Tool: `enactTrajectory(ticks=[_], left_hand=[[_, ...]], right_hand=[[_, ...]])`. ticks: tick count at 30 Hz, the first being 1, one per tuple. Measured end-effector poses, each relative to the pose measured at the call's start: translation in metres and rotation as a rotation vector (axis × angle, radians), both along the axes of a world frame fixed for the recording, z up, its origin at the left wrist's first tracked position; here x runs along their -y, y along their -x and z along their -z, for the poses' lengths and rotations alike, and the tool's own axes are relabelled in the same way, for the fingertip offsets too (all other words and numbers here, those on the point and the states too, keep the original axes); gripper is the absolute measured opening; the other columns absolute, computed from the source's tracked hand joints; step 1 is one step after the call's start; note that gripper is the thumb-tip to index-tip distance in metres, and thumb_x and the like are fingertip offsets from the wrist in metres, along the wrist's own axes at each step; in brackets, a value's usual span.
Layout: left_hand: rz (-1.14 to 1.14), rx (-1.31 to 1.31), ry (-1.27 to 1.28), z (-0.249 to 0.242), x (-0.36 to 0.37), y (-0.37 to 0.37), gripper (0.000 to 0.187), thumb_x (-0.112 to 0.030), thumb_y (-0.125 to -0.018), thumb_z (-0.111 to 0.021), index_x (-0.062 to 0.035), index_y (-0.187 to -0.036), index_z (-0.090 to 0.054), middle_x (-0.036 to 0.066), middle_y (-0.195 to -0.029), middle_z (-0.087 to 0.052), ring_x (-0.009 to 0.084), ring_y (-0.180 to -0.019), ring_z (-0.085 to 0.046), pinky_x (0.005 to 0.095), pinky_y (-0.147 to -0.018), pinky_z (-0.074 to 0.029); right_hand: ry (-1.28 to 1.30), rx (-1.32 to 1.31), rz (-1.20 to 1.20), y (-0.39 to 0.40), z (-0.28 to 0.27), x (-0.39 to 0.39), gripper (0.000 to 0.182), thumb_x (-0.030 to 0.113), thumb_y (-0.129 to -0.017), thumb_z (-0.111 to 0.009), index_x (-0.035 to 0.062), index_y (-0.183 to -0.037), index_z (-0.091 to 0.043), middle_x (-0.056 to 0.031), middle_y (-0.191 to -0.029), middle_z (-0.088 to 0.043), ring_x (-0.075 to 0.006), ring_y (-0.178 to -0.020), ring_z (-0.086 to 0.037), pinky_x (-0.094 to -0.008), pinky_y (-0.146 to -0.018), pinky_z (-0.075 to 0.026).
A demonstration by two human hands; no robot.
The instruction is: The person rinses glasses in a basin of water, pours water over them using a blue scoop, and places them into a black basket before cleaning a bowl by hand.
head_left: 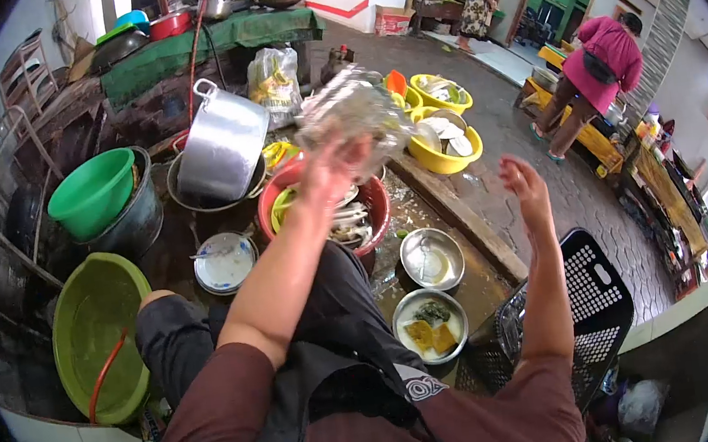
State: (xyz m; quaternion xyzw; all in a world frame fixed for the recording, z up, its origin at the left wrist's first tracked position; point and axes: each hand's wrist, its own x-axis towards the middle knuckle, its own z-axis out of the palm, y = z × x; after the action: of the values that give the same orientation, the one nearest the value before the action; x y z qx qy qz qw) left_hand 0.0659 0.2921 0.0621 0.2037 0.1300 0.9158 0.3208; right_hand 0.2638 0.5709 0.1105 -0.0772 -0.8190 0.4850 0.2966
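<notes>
My left hand (332,169) is raised in front of me, smeared by motion, with a shiny see-through item (351,103) at its fingers. That item looks like clear plastic, but blur hides its exact kind. Below this hand stands a red basin (382,218) with dishes and cutlery in it. My right hand (526,182) hangs in the air on the right, empty, its fingers loosely bent and apart. Between my arms, two metal bowls sit on the wet floor: one bowl (414,249) holds a little liquid, the nearer bowl (400,329) has yellow pieces and dark greens.
A large aluminium pot (221,144) leans in a wide pan. Green basins (93,194) and an olive tub (71,340) with a hose are at left. Yellow basins (443,163) hold dishes beyond a wooden beam (457,209). A black crate (588,282) stands right. Two people are farther off.
</notes>
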Motion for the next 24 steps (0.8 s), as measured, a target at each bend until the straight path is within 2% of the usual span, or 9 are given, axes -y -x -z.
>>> enactTrajectory(ticks=[2,5,12,14,16,18,22,23,24], left_hand=[[0.001,0.003,0.050,0.003,-0.029,-0.034,0.031,-0.017,-0.075,-0.063,-0.0037,-0.101,-0.051,0.013,-0.089,-0.059,0.0228,-0.079,-0.059,0.0334,-0.071,-0.050],[0.073,0.060,0.112,0.022,-0.056,-0.061,0.031,-0.016,-0.077,-0.061,-0.0079,-0.104,-0.049,0.012,-0.096,-0.057,0.0235,-0.084,-0.058,0.0368,-0.069,-0.051],[0.253,-0.069,0.292,0.047,-0.068,-0.083,0.035,-0.021,-0.078,-0.059,-0.0102,-0.109,-0.046,0.008,-0.100,-0.054,0.0228,-0.087,-0.057,0.0352,-0.071,-0.049],[0.247,-0.085,0.398,0.058,-0.069,-0.081,0.037,-0.023,-0.078,-0.060,-0.0100,-0.109,-0.046,0.008,-0.100,-0.055,0.0217,-0.088,-0.057,0.0346,-0.070,-0.049],[0.262,-0.090,0.393,0.063,-0.068,-0.078,0.038,-0.025,-0.077,-0.061,-0.0104,-0.109,-0.046,0.008,-0.100,-0.055,0.0209,-0.087,-0.057,0.0343,-0.070,-0.049],[0.222,-0.141,0.397,0.063,-0.068,-0.076,0.036,-0.025,-0.077,-0.060,-0.0112,-0.108,-0.046,0.008,-0.099,-0.055,0.0211,-0.086,-0.057,0.0342,-0.069,-0.049],[0.240,-0.157,0.387,0.058,-0.067,-0.074,0.039,-0.024,-0.077,-0.061,-0.0109,-0.109,-0.044,0.010,-0.099,-0.056,0.0232,-0.089,-0.057,0.0364,-0.070,-0.049],[0.224,-0.149,0.348,0.060,-0.067,-0.072,0.038,-0.025,-0.077,-0.060,-0.0108,-0.109,-0.044,0.010,-0.099,-0.056,0.0231,-0.089,-0.057,0.0364,-0.071,-0.049],[0.206,-0.144,0.309,0.061,-0.066,-0.069,0.037,-0.026,-0.078,-0.060,-0.0108,-0.109,-0.045,0.009,-0.099,-0.055,0.0229,-0.089,-0.057,0.0365,-0.071,-0.049]], right_hand=[[0.210,0.025,-0.137,0.025,-0.021,0.017,0.038,0.031,-0.088,-0.044,0.0026,-0.112,-0.048,-0.0065,-0.101,-0.054,-0.0124,-0.088,-0.051,-0.0241,-0.075,-0.040],[0.449,0.166,-0.295,0.056,-0.034,0.024,0.045,0.040,-0.087,-0.042,0.0040,-0.112,-0.048,-0.0068,-0.099,-0.054,-0.0135,-0.085,-0.051,-0.0263,-0.073,-0.041],[0.633,0.479,-0.542,0.103,-0.010,0.011,0.046,0.042,-0.086,-0.040,0.0068,-0.114,-0.049,-0.0082,-0.109,-0.050,-0.0159,-0.097,-0.049,-0.0304,-0.083,-0.042],[0.211,0.561,-0.722,0.104,-0.006,0.006,0.041,0.036,-0.086,-0.042,0.0066,-0.115,-0.049,-0.0075,-0.114,-0.048,-0.0160,-0.102,-0.047,-0.0315,-0.085,-0.041],[0.201,0.614,-0.749,0.108,-0.010,0.001,0.046,0.037,-0.083,-0.046,0.0069,-0.119,-0.046,-0.0068,-0.115,-0.048,-0.0162,-0.105,-0.046,-0.0313,-0.085,-0.040],[-0.095,0.789,-0.635,0.107,-0.018,0.000,0.054,0.042,-0.077,-0.054,0.0132,-0.120,-0.045,-0.0058,-0.109,-0.051,-0.0130,-0.087,-0.052,-0.0247,-0.067,-0.046],[-0.223,0.787,-0.555,0.099,-0.028,0.015,0.061,0.044,-0.071,-0.060,0.0140,-0.121,-0.044,-0.0054,-0.103,-0.053,-0.0107,-0.081,-0.052,-0.0213,-0.060,-0.045],[-0.181,0.880,-0.537,0.103,-0.031,0.018,0.062,0.044,-0.069,-0.061,0.0194,-0.123,-0.043,-0.0046,-0.118,-0.046,-0.0156,-0.107,-0.041,-0.0361,-0.083,-0.038],[-0.147,0.862,-0.514,0.109,-0.025,0.016,0.060,0.041,-0.068,-0.062,0.0167,-0.121,-0.045,-0.0052,-0.113,-0.049,-0.0153,-0.102,-0.044,-0.0333,-0.081,-0.039]])
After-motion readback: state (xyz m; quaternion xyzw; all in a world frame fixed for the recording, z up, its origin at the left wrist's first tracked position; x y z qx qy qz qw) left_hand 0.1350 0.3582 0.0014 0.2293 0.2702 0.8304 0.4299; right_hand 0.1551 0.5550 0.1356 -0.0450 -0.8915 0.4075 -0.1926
